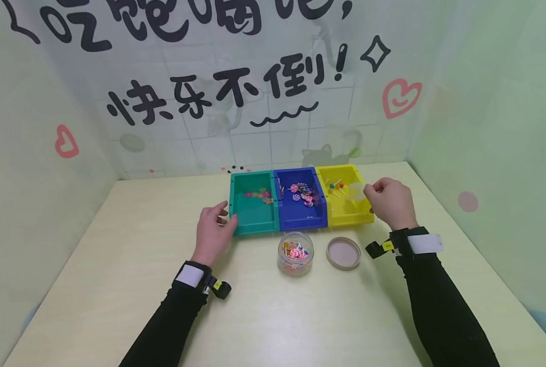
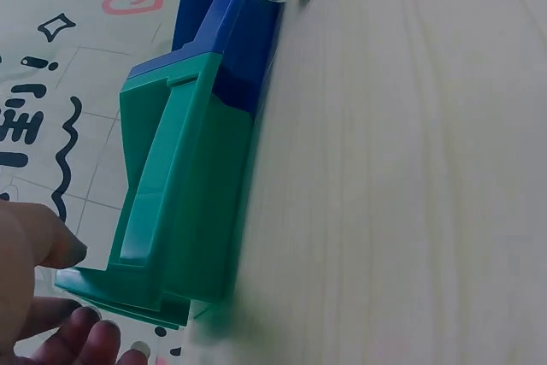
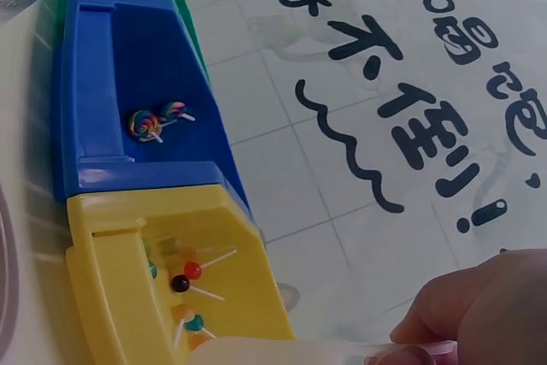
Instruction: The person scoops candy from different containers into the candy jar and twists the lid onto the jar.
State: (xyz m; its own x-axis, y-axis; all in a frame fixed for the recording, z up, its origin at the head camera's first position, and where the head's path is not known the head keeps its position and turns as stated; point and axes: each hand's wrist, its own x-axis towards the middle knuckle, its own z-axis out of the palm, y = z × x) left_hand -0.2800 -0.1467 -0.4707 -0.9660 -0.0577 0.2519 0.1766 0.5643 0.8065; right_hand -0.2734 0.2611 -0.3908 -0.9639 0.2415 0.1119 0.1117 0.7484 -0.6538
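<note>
Three joined bins stand in a row: a green bin [image 1: 254,219], a blue bin [image 1: 302,221] and a yellow bin [image 1: 351,219]. My left hand [image 1: 213,232] holds the green bin's left wall near its front corner, thumb inside and fingers outside. Over the yellow bin, my right hand [image 1: 392,203] pinches a translucent plastic spoon [image 3: 282,350], its pale round end [image 1: 356,191] above the bin. Small ball lollipops [image 3: 192,271] lie in the yellow bin. Swirl lollipops [image 1: 307,196] are in the blue one, and small colourful pieces [image 1: 260,194] in the green one.
In front of the bins stands a clear jar [image 1: 296,267] with colourful pieces inside. A round lid [image 1: 344,253] lies to its right on the pale wooden table [image 1: 273,321]. A printed curtain [image 1: 236,148] hangs behind the table.
</note>
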